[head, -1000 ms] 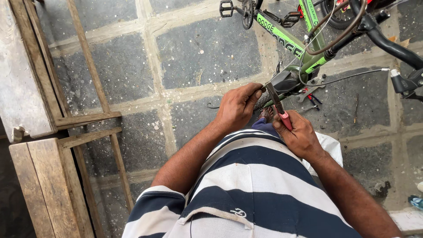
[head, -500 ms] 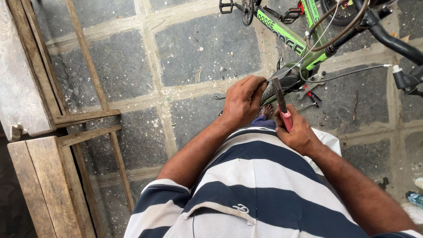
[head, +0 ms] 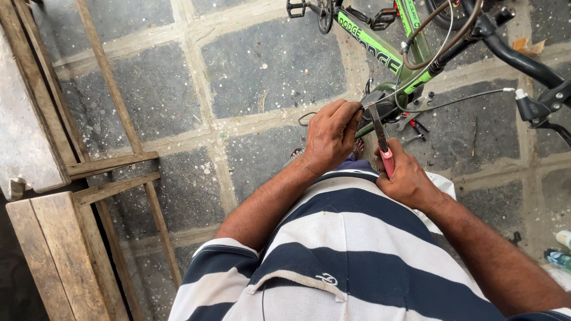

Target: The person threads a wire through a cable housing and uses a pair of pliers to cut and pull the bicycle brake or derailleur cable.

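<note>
The person wears a short-sleeved polo shirt with broad navy and white stripes.

A long decal with pale block letters edged in black runs along the green bicycle frame tube at the far right. Another short strip of lettering sits on the upright green tube (cut off by the top edge). At the near right edge lies a small bluish-green packet, too partly seen to tell its shape.
</note>
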